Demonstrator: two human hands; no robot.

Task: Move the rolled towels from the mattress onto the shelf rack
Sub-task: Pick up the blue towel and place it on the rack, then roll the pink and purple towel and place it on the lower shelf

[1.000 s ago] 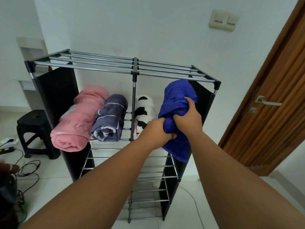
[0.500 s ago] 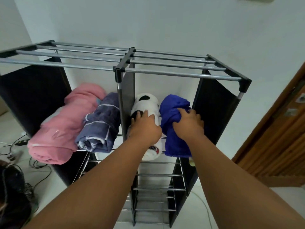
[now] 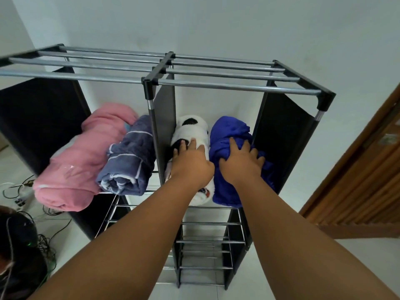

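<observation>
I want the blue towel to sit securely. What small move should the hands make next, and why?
Probably nudge the blue towel slightly further back with the right hand, then let go. It lies on the shelf rack beside the white and black towel, on which the left hand rests, but its front end seems to overhang the shelf's front edge.

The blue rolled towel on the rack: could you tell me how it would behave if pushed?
Probably soft and floppy: the blue towel dents under the right hand. Its loose folds may unroll or sag. It likely drags rather than slides on the shelf rack bars.
</observation>
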